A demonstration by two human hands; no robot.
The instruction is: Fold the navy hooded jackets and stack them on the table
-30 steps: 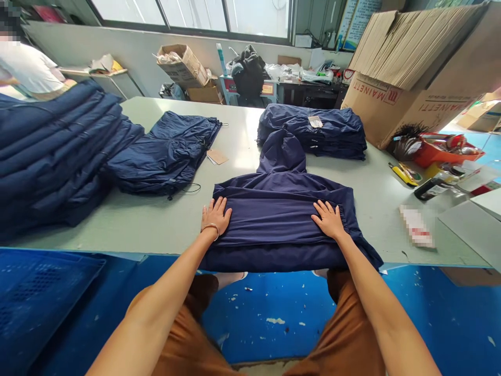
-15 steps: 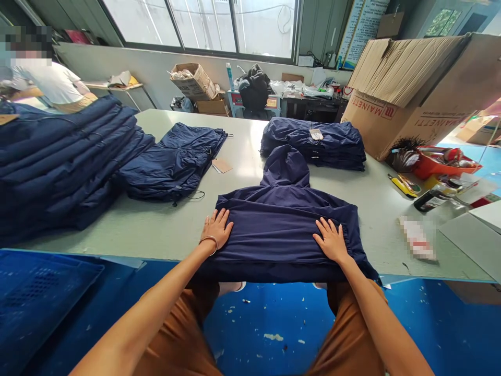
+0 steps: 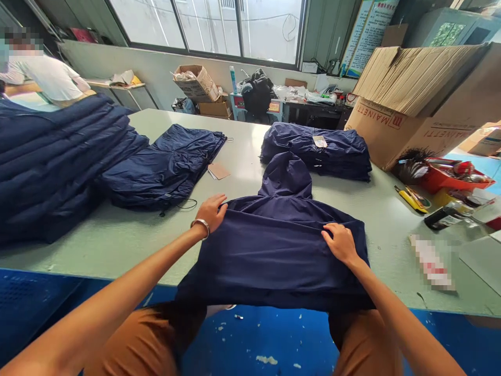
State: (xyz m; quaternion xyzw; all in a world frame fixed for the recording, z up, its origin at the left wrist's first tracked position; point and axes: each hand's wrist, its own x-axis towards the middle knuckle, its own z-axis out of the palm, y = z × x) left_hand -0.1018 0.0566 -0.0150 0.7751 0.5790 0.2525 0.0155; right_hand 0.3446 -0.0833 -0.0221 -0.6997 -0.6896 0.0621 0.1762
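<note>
A navy hooded jacket (image 3: 270, 256) lies in front of me, its hood (image 3: 287, 175) pointing away and its lower part overhanging the table's near edge. A layer of its fabric is folded across the body. At the left end of that fold, my left hand (image 3: 211, 213), with a bracelet on the wrist, has its fingers closed on the cloth. My right hand (image 3: 340, 243) grips the fabric near the right end, fingers bent and thumb close to them. Cloth hides some of the fingertips.
Left of the jacket lie another navy garment (image 3: 156, 169) with a tag (image 3: 219, 171) and a large navy pile (image 3: 50, 167). Behind the hood sits a folded navy stack (image 3: 313, 149). A cardboard box (image 3: 376, 120), red tray (image 3: 454, 175), yellow cutter (image 3: 410, 199) and bottle (image 3: 442, 216) occupy the right side.
Both hands lay flat on the jacket before; now their fingers are bent on the fold's edge. The cuff seen by my right hand is now covered. The view has shifted slightly.
</note>
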